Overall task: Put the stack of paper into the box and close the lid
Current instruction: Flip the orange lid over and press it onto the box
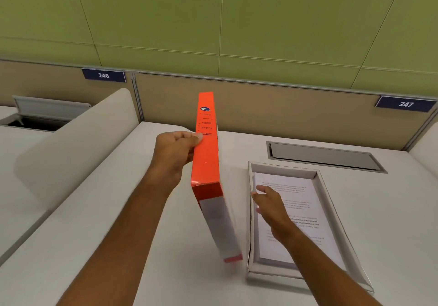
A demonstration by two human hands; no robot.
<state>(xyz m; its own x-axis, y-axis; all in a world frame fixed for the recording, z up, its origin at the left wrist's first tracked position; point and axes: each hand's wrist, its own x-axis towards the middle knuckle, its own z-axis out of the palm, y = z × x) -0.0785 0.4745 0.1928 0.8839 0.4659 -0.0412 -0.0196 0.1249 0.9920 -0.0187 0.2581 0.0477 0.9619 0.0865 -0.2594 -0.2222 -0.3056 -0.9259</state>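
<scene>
An orange box lid (205, 154) stands on edge, lifted above the white desk, just left of the box. My left hand (176, 149) grips its long side near the far end. The shallow grey-white box (341, 213) lies open on the desk to the right. A stack of printed paper (305, 211) lies flat inside it. My right hand (272, 207) hovers over the left part of the paper, fingers spread, holding nothing.
A rounded white divider (78, 149) borders the desk on the left. A closed grey cable hatch (324, 155) sits behind the box. Behind that rises a tan partition with number plates 246 (103, 75) and 247 (405, 103).
</scene>
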